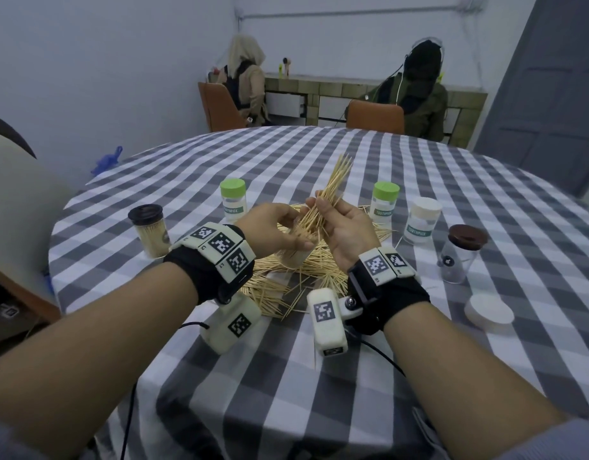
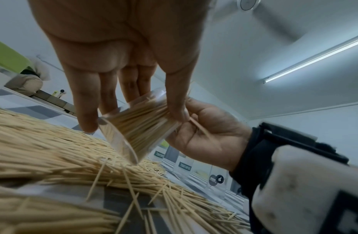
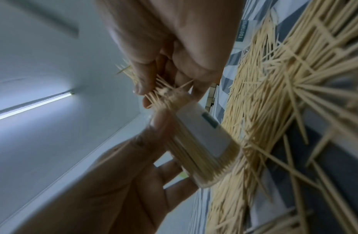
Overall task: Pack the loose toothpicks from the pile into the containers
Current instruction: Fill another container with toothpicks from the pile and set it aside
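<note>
Left hand (image 1: 273, 227) grips a clear open container (image 1: 291, 257), tilted, its base low over the pile (image 1: 286, 277) of loose toothpicks on the checked worktop (image 1: 319, 376); the container already looks close to full of sticks. Right hand (image 1: 344, 227) pinches a bundle of toothpicks (image 1: 326, 194), its lower ends at the container mouth and its upper ends fanning out above the fingers. Risks, as judged: the bundle is splayed, so outer sticks may catch on the rim and drop back onto the pile; with the container this full, pushing harder could snap sticks or jam them crosswise; the tilt could let packed sticks slide out if the left grip loosens; pointed ends sit close to the fingertips. Around the pile stand two green-capped containers (image 1: 232, 200) (image 1: 384, 202), a white-capped one (image 1: 422, 220), a dark-lidded full one (image 1: 150, 230) and a dark-lidded one (image 1: 460, 252) that looks empty; a loose white lid (image 1: 488, 313) lies to the right, well apart. Hard to make out: the container mouth is hidden behind the hands in the head view, so how many sticks have entered is unclear. Both wrist views are blurred. The near part of the pile is covered by the wrist gear.
</note>
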